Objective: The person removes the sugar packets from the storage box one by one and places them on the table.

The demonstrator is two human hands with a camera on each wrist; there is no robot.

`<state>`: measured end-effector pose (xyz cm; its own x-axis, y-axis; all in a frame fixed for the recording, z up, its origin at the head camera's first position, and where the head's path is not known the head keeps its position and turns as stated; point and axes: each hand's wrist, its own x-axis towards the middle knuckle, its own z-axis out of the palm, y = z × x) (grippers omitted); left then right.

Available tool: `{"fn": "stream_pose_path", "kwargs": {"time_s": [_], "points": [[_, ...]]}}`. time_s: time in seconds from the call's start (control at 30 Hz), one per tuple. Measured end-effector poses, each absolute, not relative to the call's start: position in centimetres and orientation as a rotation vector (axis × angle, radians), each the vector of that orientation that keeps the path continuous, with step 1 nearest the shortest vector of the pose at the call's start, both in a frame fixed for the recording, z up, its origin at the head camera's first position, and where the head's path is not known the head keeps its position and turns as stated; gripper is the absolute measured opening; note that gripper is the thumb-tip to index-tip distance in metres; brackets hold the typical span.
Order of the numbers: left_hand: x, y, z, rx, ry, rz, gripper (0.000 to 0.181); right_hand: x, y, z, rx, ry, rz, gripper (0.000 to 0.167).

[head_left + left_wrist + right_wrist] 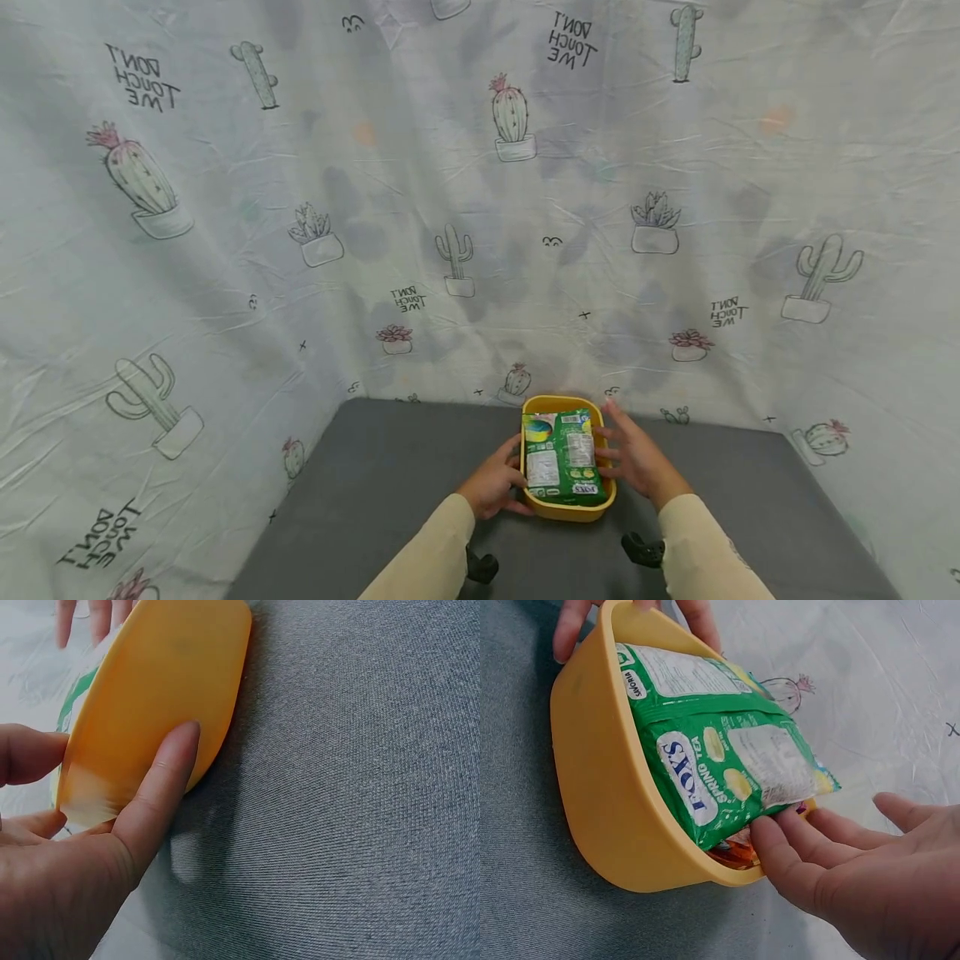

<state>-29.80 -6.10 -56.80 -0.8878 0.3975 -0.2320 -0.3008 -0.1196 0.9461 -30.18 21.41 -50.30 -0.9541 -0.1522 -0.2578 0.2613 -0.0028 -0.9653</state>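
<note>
Between the fingers of the left hand (491, 482) and those of the right hand (639, 458), a yellow tub (567, 511) is kept, its base set on a grey table (375, 483). Directly under the right fingertips, the tub is seen to be filled: a green packet (558, 458) is laid on top, and an orange wrapper (739, 853) is glimpsed below its edge.

By the left hand, the side of the tub is gripped; one digit is pressed along the outer wall while others are curled at the rim. By the right hand, nothing is pinched: its fingers are held fairly straight and spread, reached over the near rim, with the foremost tip placed against the packet's edge. Whether the tub's wall is also touched there cannot be told.

Just inward from those tips, the packet is seen slightly tilted and crinkled, marked with pale text panels, small yellow-green pictures and the words "SPRING TEA"; one corner is raised past the rim.

Behind the fingers, the wrists are covered by cream sleeves (427, 552), with a dark fitting (642, 550) seen at each. Well beyond the fingertips, a pale sheet (600, 350) is hung, printed with cacti and mirrored lettering.
</note>
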Motion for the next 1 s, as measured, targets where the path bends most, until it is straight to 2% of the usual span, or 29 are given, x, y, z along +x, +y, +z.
{"fn": "stream_pose_path", "kwargs": {"time_s": [0.4, 0.7, 1.0], "points": [[-29.9, -6.2, -56.9, 0.094, 1.678, 2.055, 0.099, -30.3, 20.9, -51.7, 0.099, 1.9, -2.053, 0.103], [-30.3, -6.1, -56.8, 0.088, 1.656, 2.061, 0.101, -30.4, 19.8, -52.6, 0.087, 1.913, -2.062, 0.073], [-30.3, -6.3, -56.8, 0.094, 1.646, 2.061, 0.101, -30.7, 19.4, -53.1, 0.105, 1.989, -2.033, 0.084]]}}
